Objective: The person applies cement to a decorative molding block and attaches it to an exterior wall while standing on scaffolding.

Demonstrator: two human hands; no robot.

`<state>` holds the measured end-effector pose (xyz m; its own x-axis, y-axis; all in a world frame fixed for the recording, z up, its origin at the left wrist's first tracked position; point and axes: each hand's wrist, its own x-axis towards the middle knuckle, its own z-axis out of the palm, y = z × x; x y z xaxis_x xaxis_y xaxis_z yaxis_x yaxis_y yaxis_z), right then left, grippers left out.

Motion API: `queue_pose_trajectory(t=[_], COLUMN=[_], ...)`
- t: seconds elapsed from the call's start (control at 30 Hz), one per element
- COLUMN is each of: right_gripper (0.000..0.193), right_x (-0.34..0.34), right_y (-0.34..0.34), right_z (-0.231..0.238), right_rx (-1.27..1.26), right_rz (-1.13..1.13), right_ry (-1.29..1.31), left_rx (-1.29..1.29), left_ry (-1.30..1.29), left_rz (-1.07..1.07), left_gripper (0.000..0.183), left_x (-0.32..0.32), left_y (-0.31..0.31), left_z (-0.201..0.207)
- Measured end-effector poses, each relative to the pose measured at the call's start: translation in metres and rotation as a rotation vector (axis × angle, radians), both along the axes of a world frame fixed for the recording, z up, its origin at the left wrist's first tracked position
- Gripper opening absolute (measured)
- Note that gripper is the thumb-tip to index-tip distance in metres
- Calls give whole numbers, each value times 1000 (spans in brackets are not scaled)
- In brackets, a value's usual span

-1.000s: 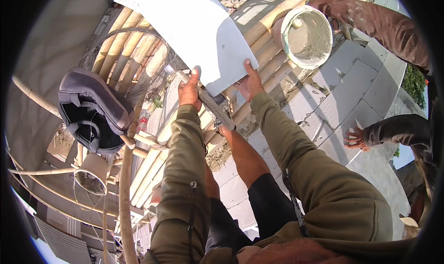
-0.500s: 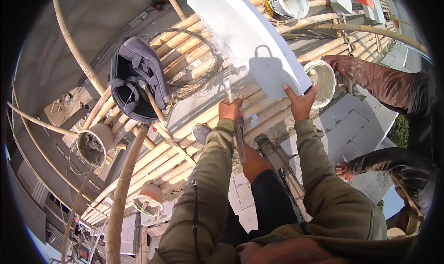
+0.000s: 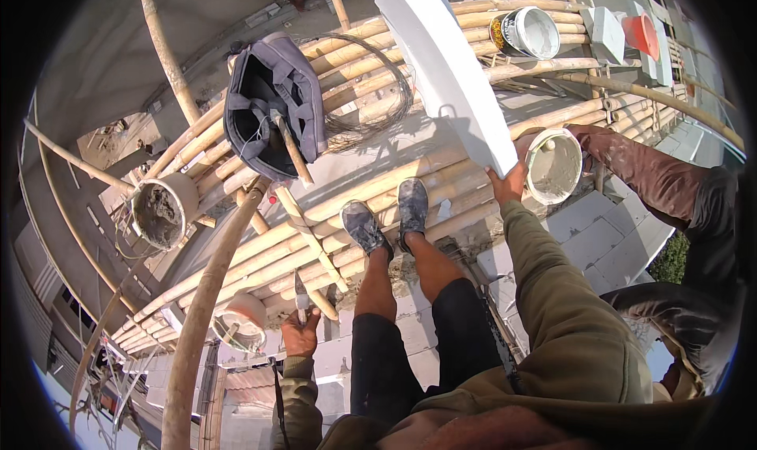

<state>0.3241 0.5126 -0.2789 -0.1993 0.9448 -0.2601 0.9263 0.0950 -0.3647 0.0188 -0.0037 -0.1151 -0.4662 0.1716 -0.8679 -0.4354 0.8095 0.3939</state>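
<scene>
My right hand [image 3: 509,184] grips the lower end of a long pale block [image 3: 453,79], which tilts up and away over the bamboo. My left hand [image 3: 300,336] is closed around a narrow trowel [image 3: 301,294], its metal part pointing away from me. Just left of that hand sits a small mortar-smeared bucket [image 3: 239,324]. Beside my right hand, a pale bucket [image 3: 554,166] holds grey wet mortar and a dipper-like object. My feet [image 3: 386,213] stand on the bamboo poles.
Bamboo scaffolding [image 3: 441,170] runs across, with an upright pole [image 3: 209,308] at left. A dark bag [image 3: 272,107], coiled wire [image 3: 406,87], a mortar bucket [image 3: 162,213], a white pail [image 3: 532,32] and a red bucket [image 3: 643,36] lie around. Another person's leg [image 3: 646,154] is close on the right.
My left hand has moved away from the block, down and left to the small bucket, with the trowel turned. My right hand still holds the block, now tilted more upright.
</scene>
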Motion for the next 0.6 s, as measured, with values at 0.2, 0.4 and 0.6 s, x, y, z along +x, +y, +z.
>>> queue_pose_trajectory(t=[0.2, 0.4, 0.6], right_gripper=[88, 81, 75], right_x=[-100, -160, -255], right_y=[17, 129, 145], right_z=[28, -9, -43], right_rx=[-114, 82, -23], right_rz=[303, 614, 474], right_ry=[-360, -2, -149], left_rx=[-157, -230, -376], left_ry=[-69, -85, -98], left_rz=[327, 63, 139], left_gripper=[25, 41, 39], left_x=[45, 86, 158], left_y=[-59, -48, -45], left_z=[97, 117, 170])
